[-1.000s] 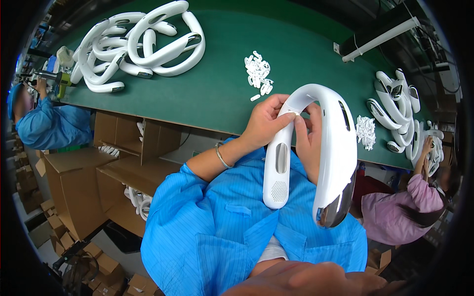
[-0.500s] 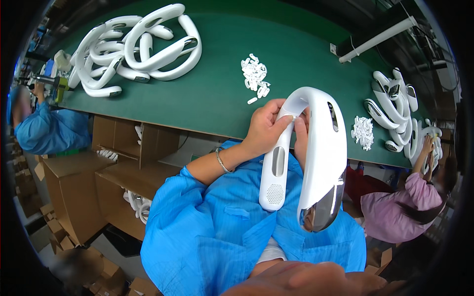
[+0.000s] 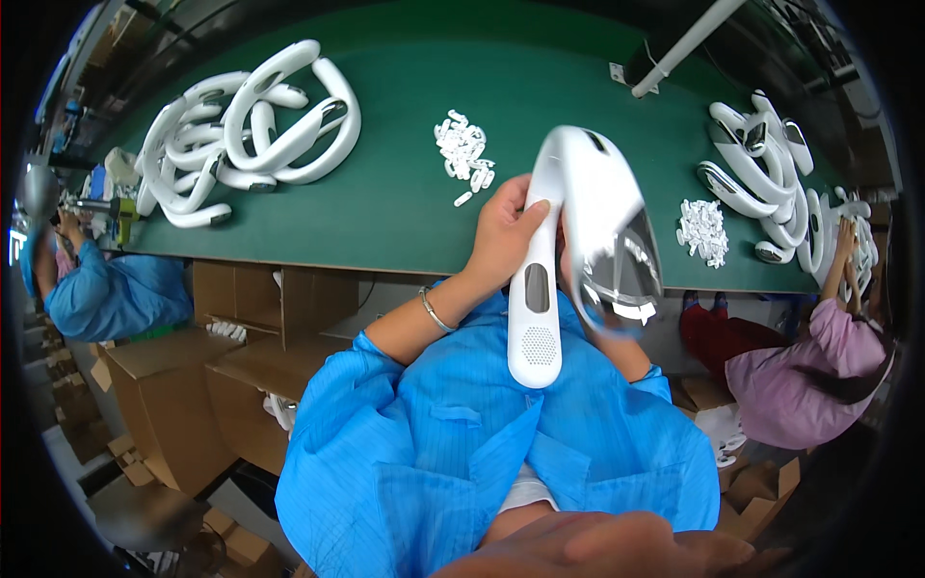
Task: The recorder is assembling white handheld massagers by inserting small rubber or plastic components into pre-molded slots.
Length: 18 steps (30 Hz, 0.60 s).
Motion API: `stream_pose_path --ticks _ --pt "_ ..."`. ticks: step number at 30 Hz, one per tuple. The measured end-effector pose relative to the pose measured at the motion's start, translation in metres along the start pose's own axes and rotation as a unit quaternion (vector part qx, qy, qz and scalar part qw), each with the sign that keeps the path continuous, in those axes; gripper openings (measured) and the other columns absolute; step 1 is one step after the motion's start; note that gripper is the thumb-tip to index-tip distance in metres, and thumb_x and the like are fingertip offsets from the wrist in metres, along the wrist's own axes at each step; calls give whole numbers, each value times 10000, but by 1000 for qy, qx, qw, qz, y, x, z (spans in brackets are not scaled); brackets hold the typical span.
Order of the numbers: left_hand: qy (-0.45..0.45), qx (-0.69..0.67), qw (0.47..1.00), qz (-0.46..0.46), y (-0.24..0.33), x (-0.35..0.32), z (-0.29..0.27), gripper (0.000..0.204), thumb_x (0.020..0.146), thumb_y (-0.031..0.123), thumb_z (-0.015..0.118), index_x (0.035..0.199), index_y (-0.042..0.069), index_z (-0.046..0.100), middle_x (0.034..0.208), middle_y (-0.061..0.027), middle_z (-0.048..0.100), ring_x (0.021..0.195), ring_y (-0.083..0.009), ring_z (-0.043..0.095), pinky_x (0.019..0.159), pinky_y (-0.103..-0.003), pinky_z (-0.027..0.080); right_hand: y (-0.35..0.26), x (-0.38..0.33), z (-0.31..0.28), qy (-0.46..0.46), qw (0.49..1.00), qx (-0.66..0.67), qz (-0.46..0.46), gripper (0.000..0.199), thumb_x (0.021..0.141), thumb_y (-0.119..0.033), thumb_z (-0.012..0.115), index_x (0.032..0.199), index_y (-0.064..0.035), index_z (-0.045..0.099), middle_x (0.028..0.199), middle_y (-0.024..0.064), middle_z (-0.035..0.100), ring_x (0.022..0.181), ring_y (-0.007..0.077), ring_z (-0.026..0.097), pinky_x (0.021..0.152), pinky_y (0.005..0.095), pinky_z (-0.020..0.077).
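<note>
I hold a white U-shaped neckband device in front of my chest, over the near edge of the green table. My left hand grips its left arm near the bend, thumb on top. That arm hangs down and shows a dark slot and a perforated grille. The device's other arm is motion-blurred and glossy. My right hand sits behind it, mostly hidden, holding the device from the right.
A heap of the same white devices lies at the table's far left, another heap at the right. Small white parts lie in two piles. Co-workers sit at left and right. Cardboard boxes stand below.
The device has turned in my hands: its right arm has swung round and is now blurred. Both hands have kept their hold and shifted slightly left.
</note>
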State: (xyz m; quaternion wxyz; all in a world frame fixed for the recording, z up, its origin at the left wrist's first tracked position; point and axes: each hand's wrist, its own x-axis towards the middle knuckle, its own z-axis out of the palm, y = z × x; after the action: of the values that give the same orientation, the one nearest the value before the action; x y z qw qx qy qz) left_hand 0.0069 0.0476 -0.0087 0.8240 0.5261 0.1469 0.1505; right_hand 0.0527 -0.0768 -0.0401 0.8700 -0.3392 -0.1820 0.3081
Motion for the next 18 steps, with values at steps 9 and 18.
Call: stream_pose_path --ticks 9,18 --pt "-55 -92 988 -110 3 35 49 318 876 64 536 1166 -36 453 1047 -154 596 922 -228 617 780 -333 539 -66 -23 15 113 972 -46 202 572 899 -192 547 1394 -50 298 923 81 642 686 131 650 510 255 537" --pt "-188 153 969 51 36 90 94 357 896 113 568 1205 -43 483 1120 -160 604 1010 -187 590 858 -282 463 -260 -15 -128 361 885 -245 -161 237 829 -141 576 1040 -33 571 830 27 584 725 124 600 618 287 511"
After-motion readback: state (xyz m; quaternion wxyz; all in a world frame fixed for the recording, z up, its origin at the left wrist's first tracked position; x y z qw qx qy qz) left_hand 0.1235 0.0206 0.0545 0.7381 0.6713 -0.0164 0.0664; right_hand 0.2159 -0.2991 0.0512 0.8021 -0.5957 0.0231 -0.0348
